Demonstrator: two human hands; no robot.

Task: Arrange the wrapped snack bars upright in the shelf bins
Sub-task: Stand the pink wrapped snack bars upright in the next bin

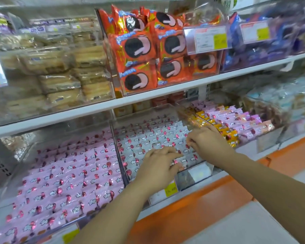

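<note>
Left hand (158,164) and right hand (207,140) reach into the middle bin (199,170), each grip curled and pinching upright white snack bars (148,136) near the front rows.

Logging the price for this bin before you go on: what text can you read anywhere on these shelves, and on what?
"16. 80", probably: yellow price tag on the front of the middle bin.
Upper-shelf price cards: blurred, unreadable.
Logos on orange packs and snack bar wrappers: too blurred.
</note>
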